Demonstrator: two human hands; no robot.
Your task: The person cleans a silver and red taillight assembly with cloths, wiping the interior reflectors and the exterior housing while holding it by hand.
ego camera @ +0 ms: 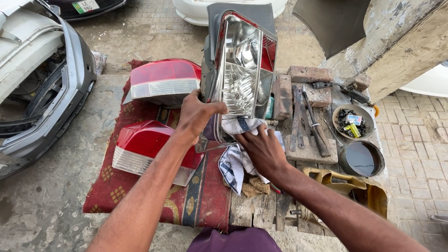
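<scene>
Your left hand (198,114) is clamped around the left edge of the tail-light housing (240,70), fingers wrapped over its rim, holding it upright above the bench. Your right hand (261,147) sits just below it, palm down and fingers spread, pressing on the checked cloth (233,163) that bunches up against the housing's lower edge. So the lamp stands between and above both hands, its clear lens facing you. Left of your forearm, two red tail lights (154,140) lie on the patterned red rug (205,196). To the right are bricks (308,74), hand tools (308,121), a bowl of small parts (352,122) and a dark tin (361,158).
</scene>
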